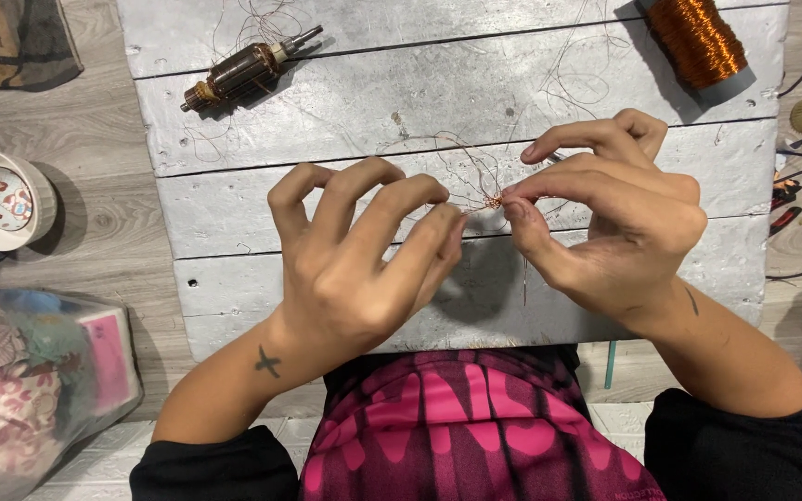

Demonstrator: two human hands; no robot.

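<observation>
Both hands' fingertips (pixel 512 197) on thin, tangled copper wire (pixel 492 200), reddish, knotted.

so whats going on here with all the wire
A person is working fine copper wire between both hands over a grey board table. The left hand and right hand meet at the fingertips, pinching a small twisted knot of the strands. A wound motor armature lies at the far left of the board, and a spool of copper wire stands at the far right. A white bowl sits on the floor.
</observation>
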